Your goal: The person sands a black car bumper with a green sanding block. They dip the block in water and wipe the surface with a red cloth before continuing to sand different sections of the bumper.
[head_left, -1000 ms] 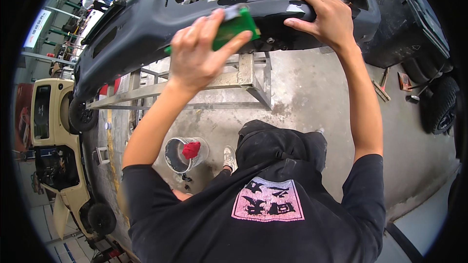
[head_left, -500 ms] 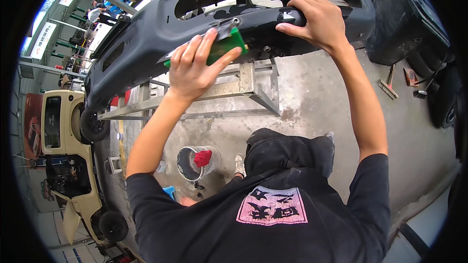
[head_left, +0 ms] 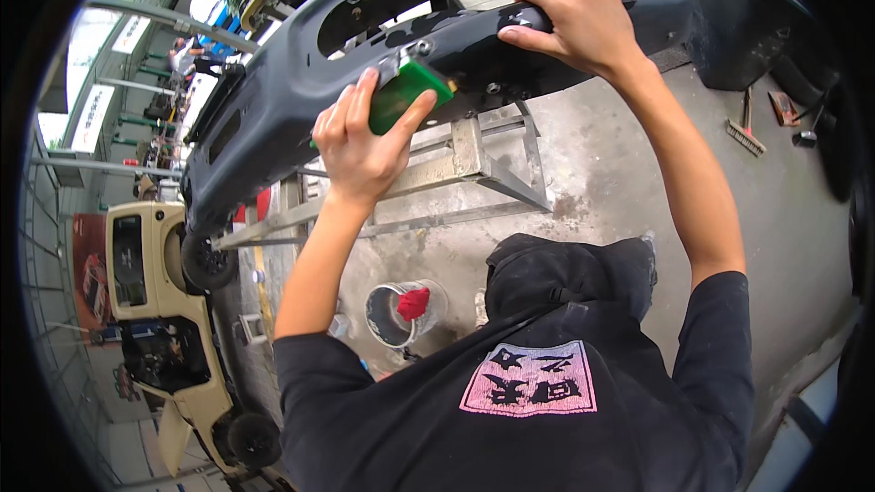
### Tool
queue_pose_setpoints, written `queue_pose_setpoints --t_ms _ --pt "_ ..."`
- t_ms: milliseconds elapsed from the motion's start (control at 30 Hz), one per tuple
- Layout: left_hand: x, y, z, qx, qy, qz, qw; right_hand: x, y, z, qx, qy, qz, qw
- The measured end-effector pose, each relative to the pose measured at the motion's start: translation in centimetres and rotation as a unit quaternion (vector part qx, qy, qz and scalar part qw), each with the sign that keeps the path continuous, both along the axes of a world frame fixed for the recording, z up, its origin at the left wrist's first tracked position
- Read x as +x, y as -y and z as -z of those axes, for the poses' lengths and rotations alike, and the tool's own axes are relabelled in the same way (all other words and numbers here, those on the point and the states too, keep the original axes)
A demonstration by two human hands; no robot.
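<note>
My left hand (head_left: 365, 137) is closed round a green block (head_left: 406, 96) with grey material at its upper end, held against the lower front of a dark grey molded bumper (head_left: 273, 118). The underside of the block is hidden. My right hand (head_left: 583, 27) grips the rounded edge of the bumper to the right, thumb on the front face, fingers curled over the top, near some glossy dark patches. A metal frame stand (head_left: 469, 153) is under the bumper. The bumper has large openings along its top and small fittings on its face.
A bucket (head_left: 431, 317) with a red cloth (head_left: 412, 303) stands on the floor below. A dark bin (head_left: 729, 27), a broom (head_left: 745, 137) and tyres are at the right. A beige vehicle (head_left: 173, 383) is at the left. Another person (head_left: 187, 59) is in the far background.
The view has turned slightly, so the scene sits differently. My left hand and the green block appear a little lower in the picture. My right hand still grips the bumper edge.
</note>
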State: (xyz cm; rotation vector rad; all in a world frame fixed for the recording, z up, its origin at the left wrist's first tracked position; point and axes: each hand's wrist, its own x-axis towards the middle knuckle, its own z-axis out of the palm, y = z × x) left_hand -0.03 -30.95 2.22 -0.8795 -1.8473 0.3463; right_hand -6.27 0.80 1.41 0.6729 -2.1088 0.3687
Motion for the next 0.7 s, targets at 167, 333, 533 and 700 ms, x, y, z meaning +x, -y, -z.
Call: queue_pose_setpoints --t_ms 167,333,533,700 --pt "-0.1 -3.7 -0.2 0.009 0.008 0.022 1.0 -0.3 -0.5 0.2 -0.011 -0.007 -0.017 1.0" --pt "-0.7 -2.3 -0.3 0.015 0.026 0.048 0.998 0.0 0.3 -0.1 -0.011 0.008 0.004 1.0" --pt "-0.5 0.3 -0.6 -0.028 -0.002 0.004 1.0 -0.2 0.0 0.1 -0.012 0.002 0.002 1.0" --pt "-0.6 -2.8 -0.9 -0.039 0.002 0.039 0.999 -0.3 -0.2 -0.3 -0.017 0.027 -0.018 0.999"
